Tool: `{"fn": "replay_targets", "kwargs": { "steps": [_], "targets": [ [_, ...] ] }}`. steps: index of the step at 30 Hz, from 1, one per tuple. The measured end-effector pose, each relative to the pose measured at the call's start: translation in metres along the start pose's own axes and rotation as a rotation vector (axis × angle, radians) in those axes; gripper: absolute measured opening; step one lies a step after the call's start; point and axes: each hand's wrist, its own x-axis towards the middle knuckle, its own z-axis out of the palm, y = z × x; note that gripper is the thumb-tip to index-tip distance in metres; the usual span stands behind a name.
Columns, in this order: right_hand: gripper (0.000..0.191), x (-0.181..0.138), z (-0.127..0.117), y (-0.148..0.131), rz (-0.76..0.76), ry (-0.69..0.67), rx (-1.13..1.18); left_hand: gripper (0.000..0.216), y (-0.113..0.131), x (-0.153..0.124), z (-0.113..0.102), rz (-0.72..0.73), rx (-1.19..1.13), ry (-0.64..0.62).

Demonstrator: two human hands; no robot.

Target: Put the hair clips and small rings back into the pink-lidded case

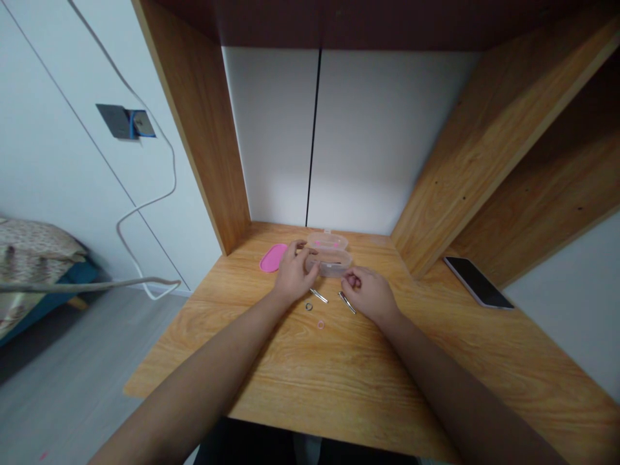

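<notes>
A clear plastic case (334, 269) lies on the desk with its hinged lid (327, 241) tipped back. My left hand (292, 274) holds the case's left end, with the thumb at the front and the fingers over the rim. Beside the case's front right corner, my right hand (369, 292) is closed, thumb against curled fingers; whatever may be between them is hidden. Close to my hands lie a nail clipper (347, 303), a slim metal piece (319, 296), a small dark ring (309, 307) and a pink ring (320, 325). A pink oval tray or mat (273, 258) lies left of my left hand.
The wooden desk (310, 381) has upright side panels and a dark shelf (349, 22) overhead. A phone or tablet (477, 283) rests at the right. A white cable (173, 161) hangs at the left, near an open wall socket (141, 123).
</notes>
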Motion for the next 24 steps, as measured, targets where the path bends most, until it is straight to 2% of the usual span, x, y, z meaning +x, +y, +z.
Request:
{"fn": "replay_targets", "kwargs": {
  "steps": [2,4,8,11,17,24],
  "targets": [
    [0.019,-0.002,0.001,-0.003,-0.007,-0.096,-0.157,0.021,0.003,0.001,-0.007,0.07,0.042,-0.003],
    [0.027,-0.003,0.001,-0.005,-0.017,-0.162,-0.254,0.02,0.004,0.002,-0.013,0.172,0.07,-0.075],
    [0.027,-0.004,0.0,-0.006,-0.101,-0.229,-0.292,0.018,0.006,0.001,-0.012,0.406,0.087,-0.362],
    [0.024,-0.003,-0.002,-0.007,-0.106,-0.222,-0.266,0.015,0.008,0.0,-0.007,0.514,0.087,-0.526],
    [0.027,-0.002,-0.002,-0.007,-0.033,-0.154,-0.191,0.014,0.011,0.002,-0.011,0.499,0.065,-0.614],
    [0.028,-0.002,-0.001,-0.002,0.009,-0.081,-0.102,0.007,0.008,0.0,-0.008,0.457,0.009,-0.611]
  ]
}}
